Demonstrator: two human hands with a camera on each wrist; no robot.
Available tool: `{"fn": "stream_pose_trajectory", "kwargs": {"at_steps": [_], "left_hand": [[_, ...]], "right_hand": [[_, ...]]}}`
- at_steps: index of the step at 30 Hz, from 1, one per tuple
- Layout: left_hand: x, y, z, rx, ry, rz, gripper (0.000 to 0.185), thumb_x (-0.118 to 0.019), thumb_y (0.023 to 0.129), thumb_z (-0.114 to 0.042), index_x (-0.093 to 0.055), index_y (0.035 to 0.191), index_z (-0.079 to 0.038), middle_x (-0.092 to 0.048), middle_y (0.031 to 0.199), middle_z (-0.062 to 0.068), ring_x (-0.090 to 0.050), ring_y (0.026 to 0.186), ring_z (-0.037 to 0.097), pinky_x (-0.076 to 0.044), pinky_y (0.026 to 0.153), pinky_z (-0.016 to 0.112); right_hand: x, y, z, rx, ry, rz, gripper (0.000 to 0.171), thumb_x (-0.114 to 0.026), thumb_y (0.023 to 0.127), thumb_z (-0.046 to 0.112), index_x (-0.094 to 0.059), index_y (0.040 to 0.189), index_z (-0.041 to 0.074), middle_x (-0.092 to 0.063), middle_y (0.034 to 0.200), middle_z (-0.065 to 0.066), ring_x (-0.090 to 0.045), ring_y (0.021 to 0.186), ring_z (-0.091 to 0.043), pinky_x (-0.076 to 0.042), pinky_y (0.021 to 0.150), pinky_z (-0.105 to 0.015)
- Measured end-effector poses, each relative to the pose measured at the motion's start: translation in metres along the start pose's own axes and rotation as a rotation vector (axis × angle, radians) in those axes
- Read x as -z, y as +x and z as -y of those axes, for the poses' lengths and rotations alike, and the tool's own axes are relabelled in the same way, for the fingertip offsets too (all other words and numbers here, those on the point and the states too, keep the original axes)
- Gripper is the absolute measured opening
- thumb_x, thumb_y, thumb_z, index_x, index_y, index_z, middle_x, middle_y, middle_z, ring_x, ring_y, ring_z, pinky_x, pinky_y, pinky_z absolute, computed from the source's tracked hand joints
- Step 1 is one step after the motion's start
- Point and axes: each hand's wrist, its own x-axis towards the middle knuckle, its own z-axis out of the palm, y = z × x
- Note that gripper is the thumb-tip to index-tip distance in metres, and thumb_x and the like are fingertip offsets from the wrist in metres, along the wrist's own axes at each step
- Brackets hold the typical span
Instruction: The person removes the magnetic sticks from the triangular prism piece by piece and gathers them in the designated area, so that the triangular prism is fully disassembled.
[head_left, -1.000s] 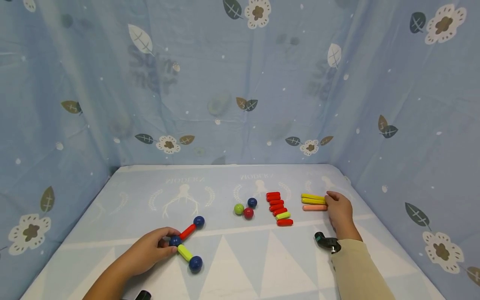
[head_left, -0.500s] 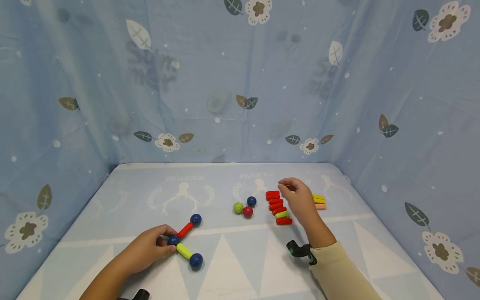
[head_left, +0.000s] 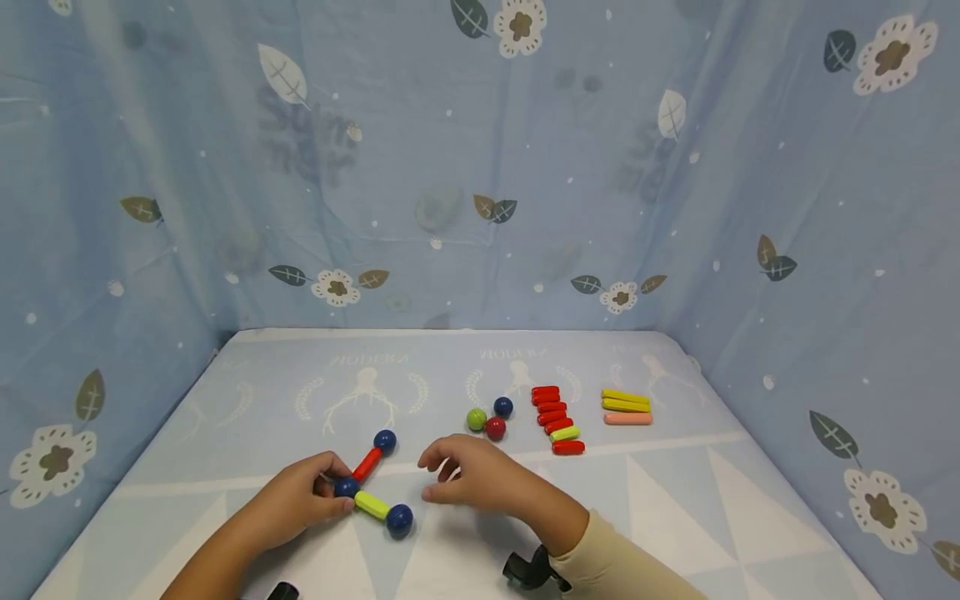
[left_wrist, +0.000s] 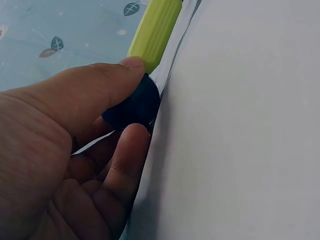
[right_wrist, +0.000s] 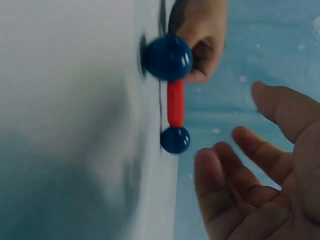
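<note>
My left hand (head_left: 298, 502) pinches a dark blue ball (head_left: 347, 487) between thumb and fingers, low over the table. From that ball a red rod (head_left: 367, 465) reaches away to a second blue ball (head_left: 385, 442). A yellow-green rod (head_left: 372, 505) runs from it toward the near right, ending in a third blue ball (head_left: 400, 521). Together they form a V. The left wrist view shows the thumb over the joint of ball and yellow-green rod (left_wrist: 155, 35). Just right of the V, my right hand (head_left: 480, 477) holds nothing, its fingers loosely bent and apart.
Beyond my right hand lie a green ball (head_left: 476, 419), a red ball (head_left: 495, 428) and a blue ball (head_left: 503, 407). Several short red rods (head_left: 552, 407) form a column with one yellow-green rod (head_left: 565, 433). Yellow rods (head_left: 626, 400) and a pink rod (head_left: 628, 419) lie farther right.
My right hand has left the yellow and pink rods and swung left, past the red rods, to beside the V. The V has turned slightly in my left hand.
</note>
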Motion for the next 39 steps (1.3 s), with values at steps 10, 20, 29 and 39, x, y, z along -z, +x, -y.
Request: {"fn": "stream_pose_trajectory", "kwargs": {"at_steps": [10, 20, 29, 39], "left_hand": [[0.001, -0.002, 0.002, -0.024, 0.000, 0.017, 0.046, -0.086, 0.065, -0.039, -0.061, 0.098, -0.018, -0.058, 0.082, -0.001, -0.052, 0.074, 0.015, -0.044, 0.060, 0.027], [0.006, -0.006, 0.003, -0.064, 0.015, 0.034, 0.045, -0.085, 0.066, -0.040, -0.061, 0.097, -0.018, -0.059, 0.085, -0.002, -0.054, 0.077, 0.014, -0.046, 0.064, 0.025], [0.004, -0.003, 0.003, -0.106, -0.002, 0.061, 0.044, -0.083, 0.068, -0.044, -0.062, 0.098, -0.019, -0.061, 0.087, -0.004, -0.056, 0.078, 0.013, -0.046, 0.065, 0.026], [0.001, -0.001, 0.005, -0.104, 0.013, 0.049, 0.042, -0.083, 0.068, -0.044, -0.062, 0.097, -0.021, -0.060, 0.085, -0.004, -0.055, 0.078, 0.013, -0.044, 0.064, 0.025]], "right_hand": [[-0.032, 0.012, 0.000, 0.076, -0.229, 0.201, 0.048, -0.079, 0.077, 0.039, -0.056, 0.118, 0.035, -0.058, 0.102, 0.022, -0.054, 0.087, 0.004, -0.047, 0.077, -0.018], [-0.041, 0.020, -0.001, 0.079, -0.135, 0.193, 0.037, -0.078, 0.080, 0.032, -0.059, 0.112, 0.036, -0.058, 0.101, 0.024, -0.054, 0.080, 0.003, -0.046, 0.072, -0.018], [-0.038, 0.015, -0.004, 0.040, 0.073, 0.124, 0.028, -0.074, 0.082, 0.015, -0.061, 0.102, 0.029, -0.061, 0.102, 0.017, -0.060, 0.083, 0.000, -0.049, 0.073, -0.020], [-0.040, 0.015, -0.012, 0.012, 0.191, 0.103, 0.025, -0.074, 0.084, 0.020, -0.065, 0.104, 0.032, -0.063, 0.103, 0.016, -0.062, 0.088, -0.002, -0.048, 0.076, -0.022]]}}
